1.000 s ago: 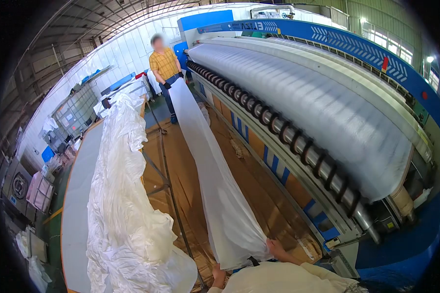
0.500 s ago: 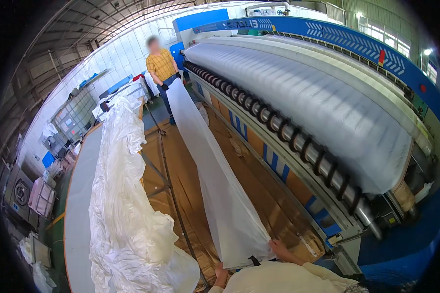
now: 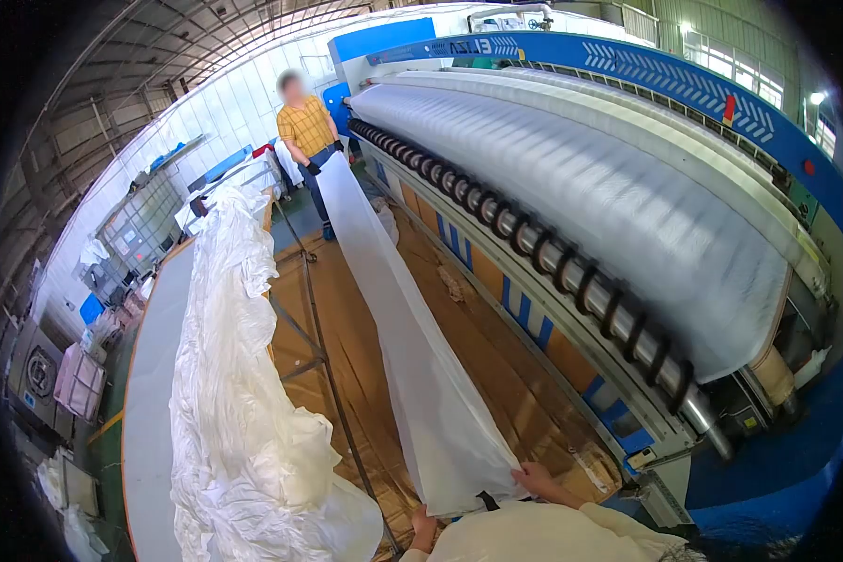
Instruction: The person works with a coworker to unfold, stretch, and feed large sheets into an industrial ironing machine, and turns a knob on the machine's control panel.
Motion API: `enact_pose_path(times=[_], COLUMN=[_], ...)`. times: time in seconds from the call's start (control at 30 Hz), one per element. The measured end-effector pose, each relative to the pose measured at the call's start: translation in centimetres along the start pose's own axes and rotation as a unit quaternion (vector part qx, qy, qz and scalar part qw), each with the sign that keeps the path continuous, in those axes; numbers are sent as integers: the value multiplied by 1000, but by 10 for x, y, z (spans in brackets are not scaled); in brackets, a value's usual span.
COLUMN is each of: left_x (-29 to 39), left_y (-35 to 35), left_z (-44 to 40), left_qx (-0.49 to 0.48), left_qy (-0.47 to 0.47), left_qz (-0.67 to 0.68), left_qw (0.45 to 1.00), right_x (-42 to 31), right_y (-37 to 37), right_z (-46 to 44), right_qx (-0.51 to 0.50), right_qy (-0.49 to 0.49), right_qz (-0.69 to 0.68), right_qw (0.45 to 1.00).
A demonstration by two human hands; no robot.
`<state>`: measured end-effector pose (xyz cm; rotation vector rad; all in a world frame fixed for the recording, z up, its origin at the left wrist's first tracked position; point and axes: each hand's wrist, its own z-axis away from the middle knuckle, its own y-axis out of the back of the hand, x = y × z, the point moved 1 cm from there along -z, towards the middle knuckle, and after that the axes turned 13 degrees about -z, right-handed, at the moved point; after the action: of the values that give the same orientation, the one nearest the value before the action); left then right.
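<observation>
A long white sheet stretches between me and a co-worker at the far end. My left hand is closed on its near left corner, low in the view. At the near right corner, my right hand grips the sheet's edge between thumb and fingers. The far end is held by the co-worker, who wears dark gloves and a yellow checked shirt. The sheet hangs as a narrow folded band above a brown floor covering.
A large ironing machine with a spiral-wrapped roller runs along the right. On the left, a heap of crumpled white linen lies on a long grey table. A metal frame bar stands beside the table.
Almost nothing differs. The view has shifted very slightly, and both hands keep hold of the sheet at the same corners.
</observation>
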<state>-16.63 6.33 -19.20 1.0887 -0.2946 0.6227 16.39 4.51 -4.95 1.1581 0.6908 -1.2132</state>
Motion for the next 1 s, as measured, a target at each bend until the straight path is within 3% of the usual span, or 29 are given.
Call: enact_pose_path(times=[0.53,0.8,1.0], left_x=[-11,21,15], left_y=[-15,1,-3], left_z=[-13,8,10], left_qx=[-7,-22,14], left_qy=[-15,71,-4], left_qz=[31,0,2], left_qw=[999,997,1000], right_x=[19,17,-21], right_y=[0,6,27], right_z=[-10,-8,10], right_qx=[11,22,67], right_qy=[30,45,-20], right_qz=[59,79,149], right_qw=[998,996,986])
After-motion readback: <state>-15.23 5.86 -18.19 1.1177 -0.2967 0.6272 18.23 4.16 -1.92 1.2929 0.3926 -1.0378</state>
